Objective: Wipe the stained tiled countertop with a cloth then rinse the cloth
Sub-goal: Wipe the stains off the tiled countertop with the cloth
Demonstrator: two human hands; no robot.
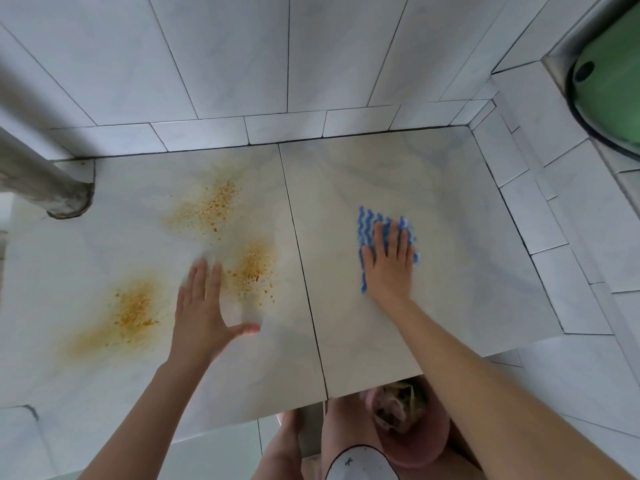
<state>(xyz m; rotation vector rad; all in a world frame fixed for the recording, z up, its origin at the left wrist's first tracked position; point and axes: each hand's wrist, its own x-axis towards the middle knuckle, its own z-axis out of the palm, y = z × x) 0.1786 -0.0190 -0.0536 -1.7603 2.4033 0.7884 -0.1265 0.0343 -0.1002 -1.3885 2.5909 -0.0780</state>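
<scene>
**tilefan:** so which step was this? the right hand lay flat on the blue-and-white wavy cloth, fingers spread and pressing it to the right-hand slab of the tiled countertop; nothing pinched, just a palm-down press. looked to me like the wipe had barely begun, since that slab looked clean anyway.

**grout_guy:** agreed; the mess was all at nine o'clock from the cloth, across the grout line. three orange-yellow stain patches: the upper stain at about ten o'clock, the middle stain nearest the seam, the lower stain furthest off at eight. the left hand was open, fingers wide, holding nothing; couldn't tell if it touched the slab or floated above it, its fingertips were smeared with blur.

**tilefan:** next move, i'd guess: slide the cloth toward nine o'clock over the seam, keeping flat pressure so the crumbly bits get gathered, not scattered; the left hand would need to clear out.

**grout_guy:** rinsing was a long way off; the steel sink at two o'clock was cut by the frame, a green basin filling it, no tap visible. the grey pipe at far left was cropped too.
</scene>
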